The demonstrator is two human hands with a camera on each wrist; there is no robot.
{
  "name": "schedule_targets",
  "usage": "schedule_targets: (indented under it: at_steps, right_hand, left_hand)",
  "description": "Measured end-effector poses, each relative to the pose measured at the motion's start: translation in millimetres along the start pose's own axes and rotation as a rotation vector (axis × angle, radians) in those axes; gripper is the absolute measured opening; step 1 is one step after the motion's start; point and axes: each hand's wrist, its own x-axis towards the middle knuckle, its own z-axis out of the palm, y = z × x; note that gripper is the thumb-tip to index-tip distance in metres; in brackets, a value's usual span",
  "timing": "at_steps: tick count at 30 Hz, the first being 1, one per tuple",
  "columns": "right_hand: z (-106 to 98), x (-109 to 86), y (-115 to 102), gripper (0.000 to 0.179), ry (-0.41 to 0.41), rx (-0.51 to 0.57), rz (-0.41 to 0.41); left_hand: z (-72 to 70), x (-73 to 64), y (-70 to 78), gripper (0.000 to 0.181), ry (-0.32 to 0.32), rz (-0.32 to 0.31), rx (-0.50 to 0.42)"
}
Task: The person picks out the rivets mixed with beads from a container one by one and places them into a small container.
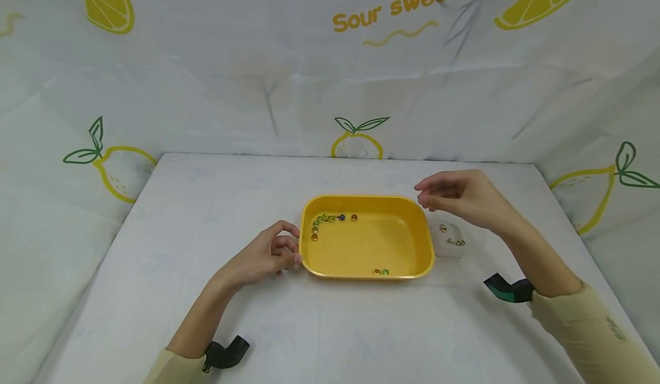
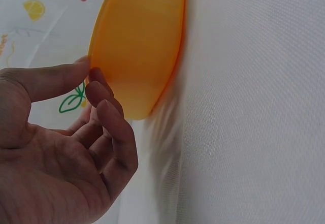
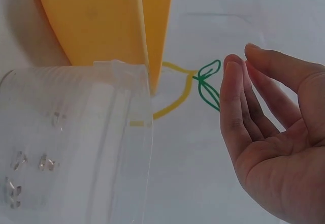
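Observation:
A yellow rectangular tray point(image 1: 361, 252) lies on the table, with small glass beads point(image 1: 315, 230) in green, amber and blue along its left and far sides. Two more beads point(image 1: 381, 271) sit by its near wall. My left hand point(image 1: 270, 255) pinches the tray's left rim between thumb and fingertip, the other fingers loosely bent. Over the table at the right, my right hand point(image 1: 464, 198) hovers with bent fingers, thumb near the index fingertip; nothing shows between them. Below it stands a clear plastic container point(image 3: 101, 148) holding several small shiny pieces point(image 3: 47, 162).
A white cloth printed with lemons hangs behind and beside the white table point(image 1: 232, 183). The clear container stands close against the tray's right side. Dark straps point(image 1: 227, 352) sit on both wrists.

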Motion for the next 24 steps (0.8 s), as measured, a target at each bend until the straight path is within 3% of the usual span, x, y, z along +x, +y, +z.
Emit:
schedule_targets:
  at_steps: [24]
  right_hand:
    - [28, 43.7, -35, 0.021, -0.159, -0.03, -0.08]
  left_hand:
    - [-0.1, 0.0, 0.2, 0.044, -0.001, 0.002, 0.0]
